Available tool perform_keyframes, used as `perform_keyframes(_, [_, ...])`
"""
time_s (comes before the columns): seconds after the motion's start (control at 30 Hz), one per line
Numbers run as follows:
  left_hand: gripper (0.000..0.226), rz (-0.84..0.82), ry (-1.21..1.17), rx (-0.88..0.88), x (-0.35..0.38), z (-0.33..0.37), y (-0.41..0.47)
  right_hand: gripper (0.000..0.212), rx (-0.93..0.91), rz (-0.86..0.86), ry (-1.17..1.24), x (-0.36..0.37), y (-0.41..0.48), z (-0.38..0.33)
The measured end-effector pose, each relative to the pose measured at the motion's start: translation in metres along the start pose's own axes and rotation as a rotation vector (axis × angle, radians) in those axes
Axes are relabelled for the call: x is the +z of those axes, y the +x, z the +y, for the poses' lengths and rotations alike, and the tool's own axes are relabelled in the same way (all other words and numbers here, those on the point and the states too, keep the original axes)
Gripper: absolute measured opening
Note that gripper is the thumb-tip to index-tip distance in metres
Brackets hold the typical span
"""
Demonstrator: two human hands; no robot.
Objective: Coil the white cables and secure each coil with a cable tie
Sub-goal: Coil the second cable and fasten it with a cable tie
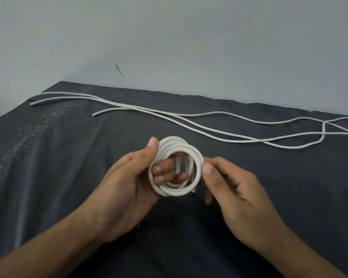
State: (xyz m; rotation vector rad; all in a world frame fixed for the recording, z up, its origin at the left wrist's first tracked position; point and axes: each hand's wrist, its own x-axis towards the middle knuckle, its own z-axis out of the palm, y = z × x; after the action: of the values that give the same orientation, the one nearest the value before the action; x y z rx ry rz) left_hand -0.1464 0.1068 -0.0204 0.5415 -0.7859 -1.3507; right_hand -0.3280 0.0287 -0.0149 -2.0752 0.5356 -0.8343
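Observation:
A white cable wound into a coil (181,190) of several loops hangs above the dark cloth. My left hand (127,183) grips the coil's left side, thumb on top and fingers through the loops. My right hand (232,187) pinches the coil's right edge between thumb and fingers. Three loose white cables (189,125) lie stretched across the cloth behind the coil, left to right. No cable tie is visible.
A dark grey cloth (58,157) covers the work surface. A pale wall (189,47) rises behind its far edge. The loose cables cross each other at the far right (325,129) and run out of the frame.

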Motion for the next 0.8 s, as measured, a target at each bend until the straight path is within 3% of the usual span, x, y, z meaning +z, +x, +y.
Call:
perform_keyframes(0.13, [0.045,0.042,0.006,0.043,0.004,-0.003,0.002,0.035,0.111,-0.075,0.180,0.004,-0.001,-0.004])
perform_keyframes(0.4, [0.046,0.102,0.017,0.039,0.014,-0.007,0.000,0.022,0.137,-0.028,0.276,0.016,-0.002,0.001])
perform_keyframes(0.6, [0.044,0.078,0.007,0.029,0.014,-0.012,0.001,0.049,0.212,0.024,0.407,0.025,-0.001,0.013])
perform_keyframes(0.8, [0.046,-0.024,0.385,0.077,0.016,-0.016,-0.002,0.038,0.125,0.156,0.353,0.025,-0.001,0.008])
